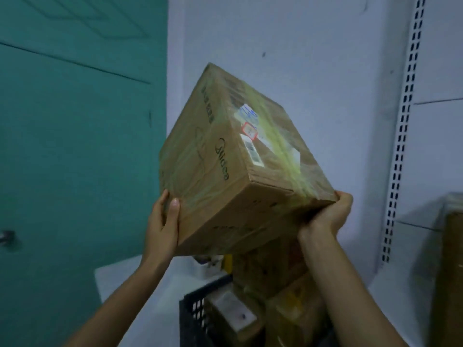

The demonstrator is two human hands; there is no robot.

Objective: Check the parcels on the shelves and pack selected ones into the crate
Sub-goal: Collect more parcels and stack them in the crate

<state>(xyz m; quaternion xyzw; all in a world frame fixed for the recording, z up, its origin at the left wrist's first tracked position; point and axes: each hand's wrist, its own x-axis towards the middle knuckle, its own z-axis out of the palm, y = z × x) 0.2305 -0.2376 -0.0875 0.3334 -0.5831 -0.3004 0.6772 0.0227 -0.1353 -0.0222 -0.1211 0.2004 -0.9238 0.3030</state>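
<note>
You hold a large cardboard box (233, 166) up in front of you with both hands, at the centre of the view. It is tilted, its far end raised toward 12 o'clock and its near edge low. Your left hand (162, 226) grips the near corner at 8 o'clock: the thumb (174, 209) lies flat on the printed side face, and the other fingers go round the corner out of sight, so the corner is pinched between them. Your right hand (330, 216) grips the near corner at 4 o'clock, its fingers curled round the edge and under the box.

The top face carries several stickers (250, 136) and a strip of yellowish tape (283, 151) running its length.

Below the box, at 6 o'clock, stands a dark slatted crate (193, 311) with other parcels (270, 271) stacked in it; the box is well above them and not touching. A teal door (75, 146) fills the 9 o'clock side. At 3 o'clock a white perforated shelf post (400, 136) runs up the wall, and a brown parcel (451, 259) stands on a shelf at 4 o'clock.
</note>
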